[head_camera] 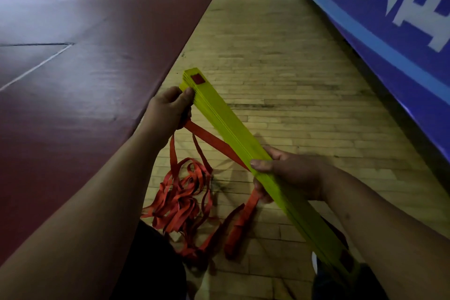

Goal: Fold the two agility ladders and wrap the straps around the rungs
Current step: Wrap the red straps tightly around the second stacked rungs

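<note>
Your left hand [170,107] grips the far end of the stacked yellow rungs [233,126], thumb pressed on the top edge, with a red strap [214,143] running from under that hand to the stack's middle. Your right hand [287,173] clamps the stack at its middle, thumb over the top, fingers curled beneath. The stack slants above the wooden floor [280,68] (well off it). Loose red straps [180,202] lie tangled on the floor below, beside a maroon mat [85,56].
</note>
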`<state>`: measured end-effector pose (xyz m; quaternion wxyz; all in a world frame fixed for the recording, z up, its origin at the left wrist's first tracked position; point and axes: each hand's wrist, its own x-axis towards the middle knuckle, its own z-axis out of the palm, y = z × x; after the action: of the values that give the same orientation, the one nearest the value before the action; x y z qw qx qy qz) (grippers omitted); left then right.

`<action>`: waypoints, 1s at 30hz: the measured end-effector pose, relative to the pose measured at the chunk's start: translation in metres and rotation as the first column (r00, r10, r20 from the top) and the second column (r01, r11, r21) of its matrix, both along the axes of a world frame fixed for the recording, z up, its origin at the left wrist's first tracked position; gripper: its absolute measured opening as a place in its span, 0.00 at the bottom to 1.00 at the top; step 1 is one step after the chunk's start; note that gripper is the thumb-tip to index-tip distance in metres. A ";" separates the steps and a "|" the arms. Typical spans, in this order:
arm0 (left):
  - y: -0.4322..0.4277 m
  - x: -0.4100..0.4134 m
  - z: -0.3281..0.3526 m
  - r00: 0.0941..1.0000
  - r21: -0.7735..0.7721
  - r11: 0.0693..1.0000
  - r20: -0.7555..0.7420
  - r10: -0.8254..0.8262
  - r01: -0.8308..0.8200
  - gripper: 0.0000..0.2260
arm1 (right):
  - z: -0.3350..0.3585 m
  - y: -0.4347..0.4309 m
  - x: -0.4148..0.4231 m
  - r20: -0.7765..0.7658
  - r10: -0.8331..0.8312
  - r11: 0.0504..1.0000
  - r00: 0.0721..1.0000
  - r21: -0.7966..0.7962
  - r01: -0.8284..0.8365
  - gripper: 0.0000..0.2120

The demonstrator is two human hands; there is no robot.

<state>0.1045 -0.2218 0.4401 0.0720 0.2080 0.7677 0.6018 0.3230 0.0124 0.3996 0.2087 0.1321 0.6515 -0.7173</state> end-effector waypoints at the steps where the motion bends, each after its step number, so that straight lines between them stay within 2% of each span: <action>1: -0.001 -0.001 -0.001 1.000 -0.011 1.000 -0.009 0.004 -0.004 0.21 | -0.002 0.000 -0.001 0.001 0.002 1.000 1.000 -0.028 -0.002 0.29; 3: -0.004 -0.002 -0.002 0.999 -0.050 0.998 -0.046 0.022 -0.025 0.19 | -0.001 -0.002 -0.002 -0.002 0.003 0.999 1.000 -0.033 -0.003 0.29; 7: -0.006 -0.001 0.000 0.989 -0.150 0.986 -0.139 0.054 -0.075 0.16 | 0.003 -0.001 -0.002 -0.013 -0.020 0.998 1.000 0.062 0.021 0.28; 12: -0.007 0.001 0.001 0.966 -0.265 0.956 -0.252 0.058 -0.127 0.18 | 0.005 -0.003 -0.004 -0.007 -0.019 0.984 1.000 0.179 0.020 0.28; 15: -0.005 0.004 0.005 0.965 -0.250 0.965 -0.260 0.018 -0.086 0.16 | 0.007 -0.006 -0.003 0.061 0.012 0.979 0.998 0.203 -0.025 0.30; 17: -0.004 0.005 0.008 0.959 -0.239 0.968 -0.284 0.003 -0.074 0.14 | 0.008 -0.007 -0.002 0.065 0.026 0.972 0.998 0.230 -0.040 0.27; 21: -0.008 0.000 0.012 0.966 -0.166 0.986 -0.257 -0.028 -0.015 0.12 | 0.011 -0.006 0.000 -0.002 0.014 0.952 1.000 0.306 -0.012 0.24; 25: -0.011 0.002 0.019 0.976 -0.118 0.993 -0.218 -0.019 -0.007 0.16 | 0.014 -0.007 0.001 -0.082 -0.023 0.955 0.996 0.293 0.046 0.19; 30: -0.013 0.004 0.018 0.978 -0.183 0.983 -0.208 -0.010 -0.029 0.17 | 0.010 -0.011 -0.001 -0.116 -0.102 0.950 0.988 0.284 0.132 0.15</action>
<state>0.1087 -0.2350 0.4582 0.0075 0.2582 0.8247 0.5031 0.3217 0.0012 0.4093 0.1113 0.1637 0.7506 -0.6304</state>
